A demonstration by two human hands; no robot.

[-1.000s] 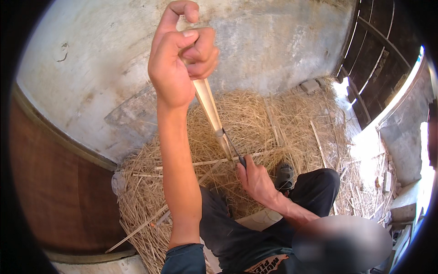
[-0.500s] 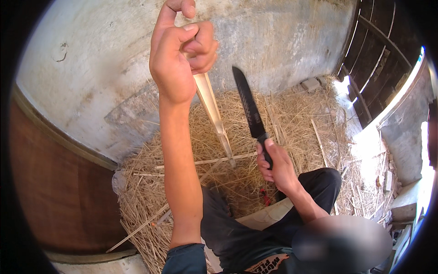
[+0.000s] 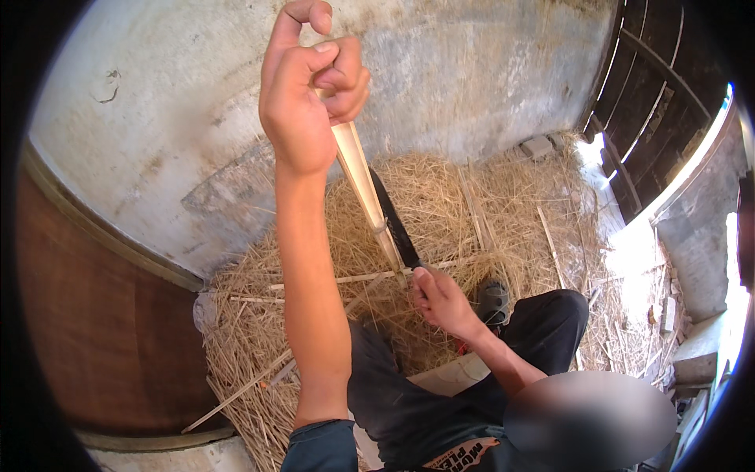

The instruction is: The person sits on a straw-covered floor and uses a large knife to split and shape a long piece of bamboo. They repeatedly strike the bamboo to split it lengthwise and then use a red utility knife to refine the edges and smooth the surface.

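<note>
My left hand (image 3: 307, 110) is raised high, its fingers curled around the upper end of a pale split bamboo strip (image 3: 358, 169). The index finger sticks up, bent. From the fist the strip slants down and to the right, with a node low on it. In my right hand (image 3: 447, 300) is a black-bladed knife (image 3: 397, 228), gripped by its handle, which the fingers mostly cover. The blade points up and left, lying close along the strip's right side. Whether its edge touches the bamboo I cannot tell.
Loose straw-like bamboo shavings (image 3: 259, 338) cover the floor around my legs. My shoe (image 3: 493, 303) stands beyond the right forearm. A stained wall (image 3: 487, 79) rises ahead, a brown panel (image 3: 102, 315) stands at left, and dark slatted boards (image 3: 657, 94) at right.
My right hand has moved left and down, bringing the knife from apart to alongside the bamboo strip. The left hand has hardly moved. The shoe now shows.
</note>
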